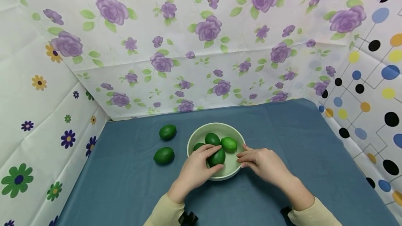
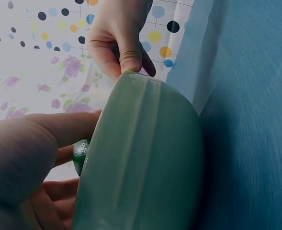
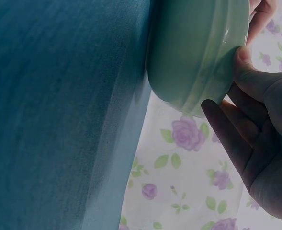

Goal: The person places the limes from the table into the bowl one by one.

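A pale green bowl (image 1: pixel 231 165) stands on the blue cloth with several limes inside. My left hand (image 1: pixel 196 165) reaches over its near left rim and grips a dark green lime (image 1: pixel 217 158), thumb on the near side and fingers over the far side. Beside that lime lie another dark lime (image 1: pixel 212 138), a brighter green lime (image 1: pixel 229 144) and one partly hidden by the fingers. My right hand (image 1: pixel 263 163) holds the bowl's right rim; in the right wrist view its thumb (image 3: pixel 246 67) presses the bowl's outer wall near the rim.
Two dark limes, a rear one (image 1: pixel 168 132) and a front one (image 1: pixel 164 156), lie on the blue tablecloth (image 1: pixel 125 184) left of the bowl. A flowered sheet (image 1: pixel 188 44) hangs behind; a dotted sheet (image 1: pixel 373 114) stands at the right and another flowered one at the left.
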A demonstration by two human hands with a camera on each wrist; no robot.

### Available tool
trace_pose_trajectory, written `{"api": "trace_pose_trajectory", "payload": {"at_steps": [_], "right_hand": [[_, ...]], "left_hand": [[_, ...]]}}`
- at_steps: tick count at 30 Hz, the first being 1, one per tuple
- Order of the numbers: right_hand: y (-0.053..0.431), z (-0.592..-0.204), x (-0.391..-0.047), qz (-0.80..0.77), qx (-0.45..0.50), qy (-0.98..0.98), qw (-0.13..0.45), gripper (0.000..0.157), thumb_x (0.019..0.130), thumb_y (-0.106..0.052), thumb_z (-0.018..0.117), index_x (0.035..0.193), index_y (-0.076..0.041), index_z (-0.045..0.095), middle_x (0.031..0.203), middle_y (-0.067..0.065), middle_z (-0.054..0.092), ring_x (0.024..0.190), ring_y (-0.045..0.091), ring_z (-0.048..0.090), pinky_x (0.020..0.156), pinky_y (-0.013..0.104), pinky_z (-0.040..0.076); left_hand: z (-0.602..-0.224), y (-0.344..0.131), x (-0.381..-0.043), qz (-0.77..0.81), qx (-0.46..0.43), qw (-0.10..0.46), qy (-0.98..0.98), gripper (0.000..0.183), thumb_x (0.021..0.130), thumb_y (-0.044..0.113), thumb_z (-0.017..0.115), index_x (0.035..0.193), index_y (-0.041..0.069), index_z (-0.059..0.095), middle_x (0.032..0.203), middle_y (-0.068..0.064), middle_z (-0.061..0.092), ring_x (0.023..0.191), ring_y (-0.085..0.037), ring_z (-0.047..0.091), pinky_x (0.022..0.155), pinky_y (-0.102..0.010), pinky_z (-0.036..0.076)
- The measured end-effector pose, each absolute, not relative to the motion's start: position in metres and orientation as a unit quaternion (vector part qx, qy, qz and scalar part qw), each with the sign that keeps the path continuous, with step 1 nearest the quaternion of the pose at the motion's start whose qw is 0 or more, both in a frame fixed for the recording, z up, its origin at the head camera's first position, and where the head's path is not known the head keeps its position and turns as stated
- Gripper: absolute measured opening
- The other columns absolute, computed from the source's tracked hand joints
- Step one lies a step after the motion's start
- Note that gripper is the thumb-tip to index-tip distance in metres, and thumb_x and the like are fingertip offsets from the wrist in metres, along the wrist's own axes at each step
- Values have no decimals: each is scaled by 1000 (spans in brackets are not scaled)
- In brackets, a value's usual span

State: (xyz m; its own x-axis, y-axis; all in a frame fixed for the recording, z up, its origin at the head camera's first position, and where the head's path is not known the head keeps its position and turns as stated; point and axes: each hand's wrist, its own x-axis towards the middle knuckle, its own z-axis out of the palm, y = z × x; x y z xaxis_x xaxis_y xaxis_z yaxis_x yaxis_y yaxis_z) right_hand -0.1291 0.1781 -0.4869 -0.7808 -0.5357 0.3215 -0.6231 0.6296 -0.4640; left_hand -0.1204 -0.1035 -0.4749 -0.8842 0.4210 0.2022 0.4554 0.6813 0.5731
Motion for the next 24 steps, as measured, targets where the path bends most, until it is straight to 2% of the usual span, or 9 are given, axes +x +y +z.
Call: {"api": "trace_pose_trajectory", "payload": {"at_steps": [18, 24], "right_hand": [[177, -484, -128, 278, 318, -903, 75, 23, 90, -21, 87, 113, -21, 87, 119, -7, 79, 129, 26, 67, 83, 41, 66], [176, -485, -128, 279, 317, -904, 73, 23, 90, -22, 87, 114, -21, 87, 120, -7, 79, 129, 26, 67, 83, 40, 66]], "left_hand": [[-477, -82, -135, -276, -252, -32, -927, 58, 97, 29, 85, 150, 21, 66, 145, -4, 63, 124, -23, 66, 100, -43, 59], [-481, -78, -136, -261, -260, -39, -929, 58, 97, 29, 84, 151, 21, 65, 145, -6, 62, 121, -23, 67, 98, -42, 60]]}}
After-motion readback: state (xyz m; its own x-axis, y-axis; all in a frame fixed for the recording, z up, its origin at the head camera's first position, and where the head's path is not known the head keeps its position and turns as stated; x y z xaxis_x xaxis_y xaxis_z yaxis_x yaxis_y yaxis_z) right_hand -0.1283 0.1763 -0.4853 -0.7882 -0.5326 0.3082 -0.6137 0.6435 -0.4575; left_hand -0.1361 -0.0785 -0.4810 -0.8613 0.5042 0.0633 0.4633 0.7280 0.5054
